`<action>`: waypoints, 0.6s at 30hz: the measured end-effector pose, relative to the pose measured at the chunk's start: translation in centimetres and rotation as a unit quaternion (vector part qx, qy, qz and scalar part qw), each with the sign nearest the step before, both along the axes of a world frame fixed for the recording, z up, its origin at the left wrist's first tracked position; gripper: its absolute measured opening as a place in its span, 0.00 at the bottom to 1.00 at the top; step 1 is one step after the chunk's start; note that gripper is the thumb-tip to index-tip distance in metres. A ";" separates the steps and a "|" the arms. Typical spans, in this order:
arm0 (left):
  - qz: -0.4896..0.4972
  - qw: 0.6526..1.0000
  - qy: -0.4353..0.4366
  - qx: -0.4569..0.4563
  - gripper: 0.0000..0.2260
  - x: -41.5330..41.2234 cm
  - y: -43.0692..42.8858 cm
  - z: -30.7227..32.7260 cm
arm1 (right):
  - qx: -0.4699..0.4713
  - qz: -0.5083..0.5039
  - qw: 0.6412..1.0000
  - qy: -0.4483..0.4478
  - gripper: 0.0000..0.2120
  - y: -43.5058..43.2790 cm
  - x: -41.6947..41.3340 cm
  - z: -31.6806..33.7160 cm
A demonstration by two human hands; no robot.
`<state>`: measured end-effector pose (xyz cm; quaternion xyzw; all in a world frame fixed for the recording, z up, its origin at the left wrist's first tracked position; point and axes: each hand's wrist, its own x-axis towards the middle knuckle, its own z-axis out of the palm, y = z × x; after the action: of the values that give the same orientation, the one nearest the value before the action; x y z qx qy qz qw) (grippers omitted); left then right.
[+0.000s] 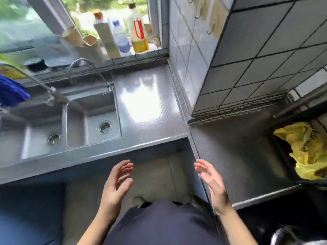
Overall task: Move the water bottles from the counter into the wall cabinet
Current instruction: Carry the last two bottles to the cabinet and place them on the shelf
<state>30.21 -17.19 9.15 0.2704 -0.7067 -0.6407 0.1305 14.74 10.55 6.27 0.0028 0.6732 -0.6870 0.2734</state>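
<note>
My left hand [116, 183] and my right hand [211, 184] hang in front of my body, below the counter's front edge, palms facing each other, fingers apart, holding nothing. The steel counter [152, 124] stretches ahead of them and bears no bottle on the part I see. A clear water bottle with a blue cap [121, 38] stands on the window sill at the back, among other bottles. No wall cabinet is in view.
A double steel sink [85, 124] with a tap [83, 68] lies at the left. A white bottle [106, 38] and a yellow oil bottle [138, 30] stand on the sill. A tiled pillar [256, 59] rises at the right. A yellow bag [307, 147] sits at the far right.
</note>
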 end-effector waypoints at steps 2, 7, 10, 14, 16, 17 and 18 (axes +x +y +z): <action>0.037 0.999 0.003 0.014 0.24 2.5 -2.0 0.1 | 0.005 0.041 0.999 -0.002 0.24 -3.5 0.7 0.5; 0.127 0.991 0.016 0.033 0.22 9.1 -7.1 0.3 | 0.018 0.151 0.988 0.022 0.23 -12.4 3.4 1.6; 0.160 0.986 0.031 0.038 0.22 12.3 -9.9 -0.8 | 0.032 0.201 0.978 0.036 0.23 -17.1 4.8 1.6; 0.246 0.966 0.033 0.068 0.23 17.5 -11.2 -1.7 | 0.058 0.261 0.963 0.041 0.29 -21.6 7.1 1.5; 0.239 0.967 0.027 0.082 0.23 17.6 -10.0 -1.9 | 0.071 0.265 0.961 0.034 0.25 -21.2 6.7 2.1; 0.293 0.952 0.036 0.084 0.23 19.8 -12.1 -2.4 | 0.068 0.299 0.951 0.036 0.23 -25.3 7.0 1.9; 0.332 0.939 0.028 0.081 0.24 21.5 -13.8 -2.5 | 0.084 0.332 0.939 0.040 0.23 -28.5 6.6 1.5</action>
<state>51.67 -31.01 6.65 0.4812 -0.5185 -0.6233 0.3335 21.35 -17.97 7.76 -0.2251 0.7013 -0.4980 0.4577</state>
